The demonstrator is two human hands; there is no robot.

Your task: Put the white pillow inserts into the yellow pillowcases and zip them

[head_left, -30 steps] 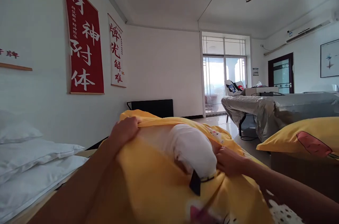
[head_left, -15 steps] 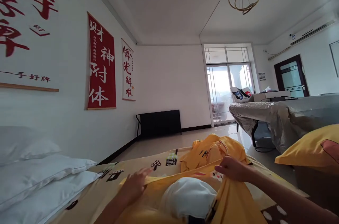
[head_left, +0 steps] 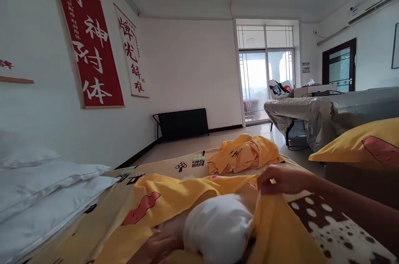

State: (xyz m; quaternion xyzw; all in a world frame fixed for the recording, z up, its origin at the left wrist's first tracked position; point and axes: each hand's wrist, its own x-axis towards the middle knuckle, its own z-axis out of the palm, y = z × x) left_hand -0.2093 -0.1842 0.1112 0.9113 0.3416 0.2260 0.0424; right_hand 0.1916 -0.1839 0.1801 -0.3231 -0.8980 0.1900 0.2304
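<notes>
A yellow pillowcase (head_left: 174,195) with pink patches lies spread open in front of me on the bed. From its opening bulges the rounded end of a white pillow (head_left: 220,226). My right hand (head_left: 276,178) pinches the edge of the pillowcase at the right of the opening and holds it raised. Low in the view, my left hand (head_left: 163,243) is at the left side of the pillow, inside the fold of yellow cloth. Its fingers are blurred and partly hidden, so their grip does not show.
Several white pillows (head_left: 59,197) are stacked at the left. A crumpled yellow cloth (head_left: 249,154) lies farther up the patterned bed sheet (head_left: 168,162). To the right is a yellow-covered pillow (head_left: 352,141), with a plastic-covered table (head_left: 299,110) behind it.
My left hand has gone from the top edge of the pillowcase down beside the white pillow. The pillowcase's left part now stands up in a fold. My right hand still holds its edge.
</notes>
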